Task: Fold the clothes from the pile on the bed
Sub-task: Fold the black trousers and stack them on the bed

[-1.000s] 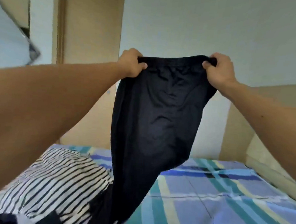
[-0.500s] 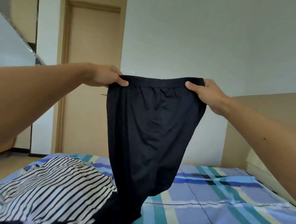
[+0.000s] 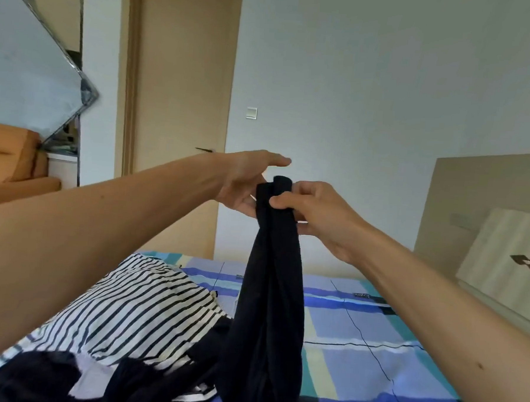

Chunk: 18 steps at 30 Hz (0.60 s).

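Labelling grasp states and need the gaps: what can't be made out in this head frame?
Head view only.
- Fingertips of the left hand: behind the black trousers, which the right hand pinches; left grip unclear.
- The black trousers' hems: cut off by the bottom edge.
- The dark clothes in the pile: partly under the striped shirt, cropped at the bottom edge; count unclear.

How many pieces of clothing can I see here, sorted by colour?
Plain black fabric garment, held up in the right hand: 1
Black-and-white striped cloth garment, on the blue plaid bed: 1
Dark crumpled heap, pieces not separable: at least 1
Total: at least 3
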{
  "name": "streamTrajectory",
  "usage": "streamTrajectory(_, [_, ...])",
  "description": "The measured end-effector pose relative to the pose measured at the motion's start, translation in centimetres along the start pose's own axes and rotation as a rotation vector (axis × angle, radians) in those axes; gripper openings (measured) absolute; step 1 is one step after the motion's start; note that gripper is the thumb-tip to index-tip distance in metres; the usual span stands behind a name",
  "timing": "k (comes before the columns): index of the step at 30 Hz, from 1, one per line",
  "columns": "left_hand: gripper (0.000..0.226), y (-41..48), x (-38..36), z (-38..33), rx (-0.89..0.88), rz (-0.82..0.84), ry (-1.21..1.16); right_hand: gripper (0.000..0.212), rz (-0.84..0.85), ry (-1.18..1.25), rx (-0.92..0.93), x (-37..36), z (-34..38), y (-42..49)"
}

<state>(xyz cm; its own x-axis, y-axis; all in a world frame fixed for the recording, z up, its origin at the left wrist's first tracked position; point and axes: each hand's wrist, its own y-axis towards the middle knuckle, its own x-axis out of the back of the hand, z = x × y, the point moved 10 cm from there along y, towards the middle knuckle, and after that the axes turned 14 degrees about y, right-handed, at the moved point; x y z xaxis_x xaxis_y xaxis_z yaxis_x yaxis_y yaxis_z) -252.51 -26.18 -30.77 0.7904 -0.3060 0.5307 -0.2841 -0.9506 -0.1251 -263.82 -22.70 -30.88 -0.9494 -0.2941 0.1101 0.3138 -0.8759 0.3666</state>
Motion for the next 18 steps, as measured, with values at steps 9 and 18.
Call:
streamTrajectory(9, [0.017,-3.3,0.6,-3.0,-0.368,0.030,0.463,0.045,-0.101,0.182,0.188,4.1,-1.1,0.2])
streamTrajectory(18, [0.018,-3.8,1.5,-3.5,-0.237,-0.190,0.810,0.031,-0.089,0.388,0.176,0.3,-2.6,2.4])
